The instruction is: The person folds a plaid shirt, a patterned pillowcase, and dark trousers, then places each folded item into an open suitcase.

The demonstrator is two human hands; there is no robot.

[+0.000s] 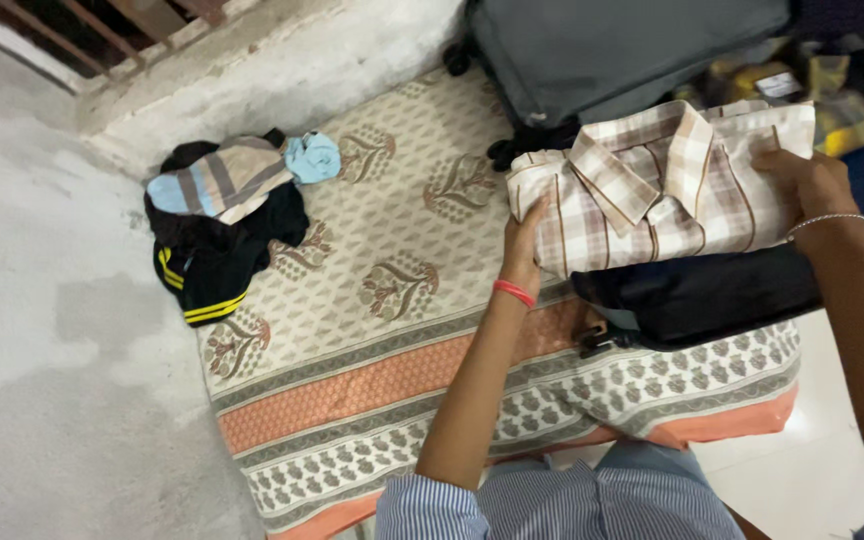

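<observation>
A folded plaid shirt (657,185), cream with brown checks, is held flat between both hands above the patterned bed sheet (372,330). My left hand (524,245), with a red band at the wrist, grips the shirt's left edge. My right hand (804,180), wearing a thin silver bracelet, grips its right edge. Just below the shirt lies a dark folded garment or pouch (697,292) with a buckle at its left end.
A heap of clothes (220,215), black, striped and light blue, sits at the sheet's left edge. An open grey suitcase (612,50) lies at the top, with yellow and dark clothes (832,100) at the right. Concrete wall runs along the left.
</observation>
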